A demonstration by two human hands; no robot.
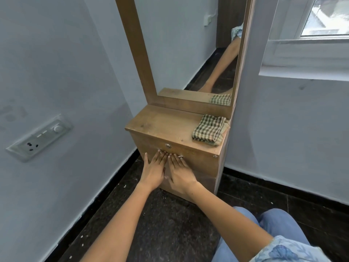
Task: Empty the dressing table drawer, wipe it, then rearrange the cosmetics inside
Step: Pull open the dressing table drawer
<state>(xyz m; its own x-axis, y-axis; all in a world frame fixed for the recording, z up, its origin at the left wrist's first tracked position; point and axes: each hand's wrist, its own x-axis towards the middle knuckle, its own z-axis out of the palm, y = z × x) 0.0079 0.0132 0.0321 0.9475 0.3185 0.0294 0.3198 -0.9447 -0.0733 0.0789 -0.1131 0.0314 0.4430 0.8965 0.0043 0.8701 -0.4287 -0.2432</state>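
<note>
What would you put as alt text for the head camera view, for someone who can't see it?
Both hands, left and right, press flat against the closed drawer front of a wooden dressing table with a tall mirror. A folded checked cloth lies on the tabletop.

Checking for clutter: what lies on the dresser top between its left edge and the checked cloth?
Nothing: in the head view the dresser top is bare wood from its left edge to the checked cloth.

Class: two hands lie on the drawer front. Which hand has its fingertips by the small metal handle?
The right hand: its fingertips reach the metal handle. The left hand lies flat further left, below the round lock.
</note>
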